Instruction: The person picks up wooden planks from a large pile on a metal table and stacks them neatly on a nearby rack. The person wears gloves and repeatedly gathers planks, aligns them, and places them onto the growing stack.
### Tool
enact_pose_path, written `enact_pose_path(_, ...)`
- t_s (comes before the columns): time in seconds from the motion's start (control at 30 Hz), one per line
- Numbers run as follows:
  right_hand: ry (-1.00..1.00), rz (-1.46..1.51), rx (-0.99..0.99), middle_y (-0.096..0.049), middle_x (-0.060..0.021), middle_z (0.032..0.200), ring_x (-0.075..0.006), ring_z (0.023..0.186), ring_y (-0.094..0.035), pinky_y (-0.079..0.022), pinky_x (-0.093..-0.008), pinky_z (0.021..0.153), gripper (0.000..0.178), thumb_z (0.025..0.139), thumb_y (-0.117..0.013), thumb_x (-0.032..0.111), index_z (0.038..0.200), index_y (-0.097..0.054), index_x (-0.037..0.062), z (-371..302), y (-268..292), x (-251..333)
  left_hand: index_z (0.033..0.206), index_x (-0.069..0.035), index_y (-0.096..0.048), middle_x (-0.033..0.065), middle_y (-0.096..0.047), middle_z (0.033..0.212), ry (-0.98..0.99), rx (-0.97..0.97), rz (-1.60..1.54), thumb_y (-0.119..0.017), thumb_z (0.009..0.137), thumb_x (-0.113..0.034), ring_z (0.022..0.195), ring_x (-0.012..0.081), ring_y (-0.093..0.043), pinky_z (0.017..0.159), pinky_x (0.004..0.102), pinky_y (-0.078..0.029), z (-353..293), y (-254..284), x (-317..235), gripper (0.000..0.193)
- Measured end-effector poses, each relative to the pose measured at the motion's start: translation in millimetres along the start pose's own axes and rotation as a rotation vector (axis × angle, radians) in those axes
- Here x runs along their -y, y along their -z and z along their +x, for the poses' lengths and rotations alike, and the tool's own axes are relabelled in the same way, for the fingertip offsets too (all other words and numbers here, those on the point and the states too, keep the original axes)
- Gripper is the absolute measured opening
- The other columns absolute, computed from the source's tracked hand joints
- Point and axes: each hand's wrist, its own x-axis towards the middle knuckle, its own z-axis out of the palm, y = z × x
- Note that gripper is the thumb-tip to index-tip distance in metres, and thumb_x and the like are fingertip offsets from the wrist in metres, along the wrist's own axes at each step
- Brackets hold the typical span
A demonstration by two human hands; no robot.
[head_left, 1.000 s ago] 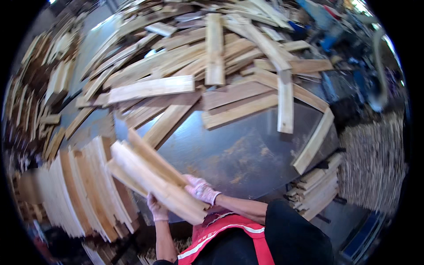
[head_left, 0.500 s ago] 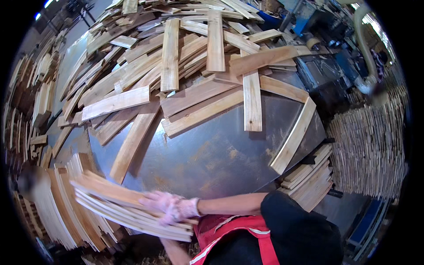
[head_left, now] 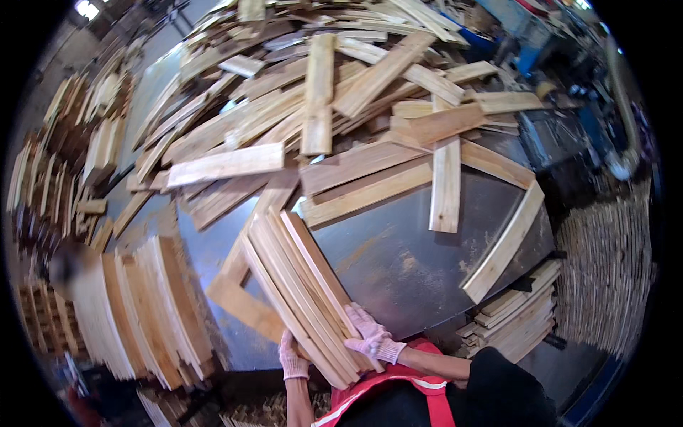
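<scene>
A bundle of several narrow wooden boards (head_left: pixel 302 292), set on edge side by side, slants away from my body over the near edge of the metal table (head_left: pixel 377 274). My left hand (head_left: pixel 293 357), in a pale pink knit glove, presses the bundle's left side, its fingertips partly hidden. On the right side my gloved right hand (head_left: pixel 370 336) grips the near part, fingers laid along the outer board. Both hands squeeze the boards between them. Beneath the bundle, by my left hand, a single flat board (head_left: pixel 249 307) lies on the table.
A big loose heap of boards (head_left: pixel 235 121) covers the far table. One board (head_left: pixel 505 242) lies near the right edge. Stacked boards stand at left (head_left: pixel 142 306), with another stack (head_left: pixel 516 313) low at right and a tall one (head_left: pixel 605 270) beyond. Blue machinery (head_left: pixel 526 50) is far right.
The bundle has swung from pointing left to pointing away from me. My left hand has come into view at its side. The head view has shifted, moving the scene rightward.
</scene>
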Motion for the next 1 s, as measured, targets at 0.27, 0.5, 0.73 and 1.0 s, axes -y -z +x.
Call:
enact_pose_path(0.27, -0.023, 0.097, 0.056, -0.031, -0.025, 0.164, -0.0401, 0.151, -0.032, -0.032, -0.0409, 0.122, 0.089, 0.095, -0.066, 0.036, 0.163, -0.018, 0.0045, -2, 34, 23, 0.133, -0.002, -0.056, 0.0168, -0.071, 0.118, -0.147, -0.233, 1.153, -0.063, 0.099, -0.024, 0.103, 0.0294, -0.069, 0.089, 0.0375, -0.054, -26, -64, -69, 0.042)
enact_pose_path(0.5, 0.064, -0.393, 0.131, -0.035, -0.0248, 0.162, -0.0404, 0.149, -0.035, -0.03, -0.0537, 0.12, 0.081, 0.101, -0.05, 0.052, 0.162, -0.024, 0.0049, 31, 31, 18, 0.164, -0.017, -0.027, 0.0191, -0.051, 0.151, 0.038, -0.182, 0.839, -0.05, 0.103, -0.055, 0.129, 0.0305, -0.055, 0.103, 0.0391, -0.048, -23, -62, -72, 0.076)
enact_pose_path(0.73, -0.427, -0.74, -1.045, -0.018, -0.0285, 0.167, -0.0494, 0.149, -0.029, -0.023, -0.0616, 0.121, 0.105, 0.086, -0.068, 0.059, 0.163, -0.02, 0.0062, 77, 286, -9, 0.147, 0.001, -0.05, 0.0247, -0.049, 0.152, -1.029, 0.128, 1.406, -0.076, 0.083, -0.013, 0.145, 0.0363, -0.043, 0.12, 0.0431, -0.035, 65, -235, -114, 0.07)
enact_pose_path(1.0, -0.647, -0.529, -0.734, -0.048, -0.0233, 0.142, -0.041, 0.127, -0.055, -0.052, -0.0453, 0.103, 0.116, 0.071, -0.083, 0.036, 0.163, -0.016, 0.0135, 77, 439, -75, 0.163, -0.011, -0.024, 0.0292, -0.048, 0.144, -0.91, 0.72, 2.431, -0.079, 0.07, -0.068, 0.13, 0.0461, -0.051, 0.108, 0.0531, -0.043, 223, -464, -82, 0.122)
